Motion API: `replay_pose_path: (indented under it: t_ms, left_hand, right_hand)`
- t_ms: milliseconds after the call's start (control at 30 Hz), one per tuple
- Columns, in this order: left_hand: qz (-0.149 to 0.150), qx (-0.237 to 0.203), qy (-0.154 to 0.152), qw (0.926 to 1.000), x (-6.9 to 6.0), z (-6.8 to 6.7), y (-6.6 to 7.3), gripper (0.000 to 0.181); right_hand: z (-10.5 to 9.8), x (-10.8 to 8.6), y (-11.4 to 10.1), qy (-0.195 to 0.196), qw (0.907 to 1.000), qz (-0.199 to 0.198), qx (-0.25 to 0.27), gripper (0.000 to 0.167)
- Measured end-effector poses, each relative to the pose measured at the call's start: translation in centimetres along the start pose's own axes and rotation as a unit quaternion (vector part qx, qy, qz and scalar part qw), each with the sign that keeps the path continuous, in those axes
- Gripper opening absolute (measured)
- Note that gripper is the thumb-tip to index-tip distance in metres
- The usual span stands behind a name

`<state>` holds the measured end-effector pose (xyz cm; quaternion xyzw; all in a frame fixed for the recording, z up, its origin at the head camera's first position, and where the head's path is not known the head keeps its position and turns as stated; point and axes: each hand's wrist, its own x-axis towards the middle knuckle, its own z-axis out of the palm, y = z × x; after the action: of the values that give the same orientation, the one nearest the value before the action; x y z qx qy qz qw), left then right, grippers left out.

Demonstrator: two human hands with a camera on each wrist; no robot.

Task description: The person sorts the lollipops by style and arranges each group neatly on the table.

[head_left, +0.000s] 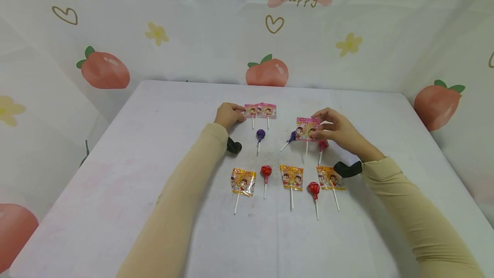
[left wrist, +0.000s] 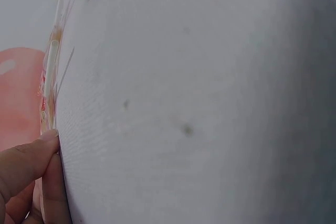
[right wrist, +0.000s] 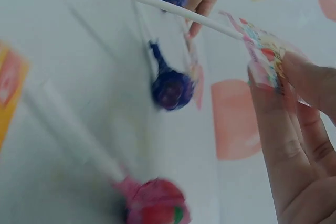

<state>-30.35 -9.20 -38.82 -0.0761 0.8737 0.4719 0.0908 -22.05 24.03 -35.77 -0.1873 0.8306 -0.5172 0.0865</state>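
Note:
In the head view my left hand (head_left: 228, 115) is at the back of the table, pinching the edge of a pink-wrapped flat lollipop (head_left: 251, 111). A second pink-wrapped lollipop (head_left: 269, 110) overlaps it on the right. My right hand (head_left: 336, 130) holds another pink-packet lollipop (head_left: 306, 128) by its edge, raised above the table with its white stick pointing down. In the right wrist view, thumb and fingers pinch that packet (right wrist: 270, 51). Beneath or just beside it lie a purple round lollipop (head_left: 293, 135) and a pinkish-red one (head_left: 323, 145), both partly covered.
Another purple lollipop (head_left: 260, 134) lies between the hands. Nearer the front are three orange-packet lollipops (head_left: 243, 182) and two red round ones, (head_left: 266, 171) left and right of the middle packet. A printed cloth backdrop (head_left: 216, 46) rises behind the white table (head_left: 154, 123).

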Motion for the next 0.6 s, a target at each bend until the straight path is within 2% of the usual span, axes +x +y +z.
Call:
replay_pose_path:
  t_ms: [133, 367, 600]
  left_hand:
    - [-0.001, -0.004, 0.003, 1.0, 0.1, 0.1, 0.0, 0.036]
    - [0.003, -0.011, 0.003, 0.9999, 0.1, 0.1, -0.1, 0.037]
    - [0.007, -0.008, 0.005, 0.9999, 0.2, 0.1, -0.2, 0.036]
  right_hand:
    - [0.2, 0.3, -0.7, 0.022, 0.9991, -0.026, 0.026, 0.045]
    - [0.2, 1.2, -2.5, 0.072, 0.9962, -0.035, 0.036, 0.05]
    - [-0.1, 3.1, -4.3, 0.113, 0.9866, -0.032, 0.113, 0.052]
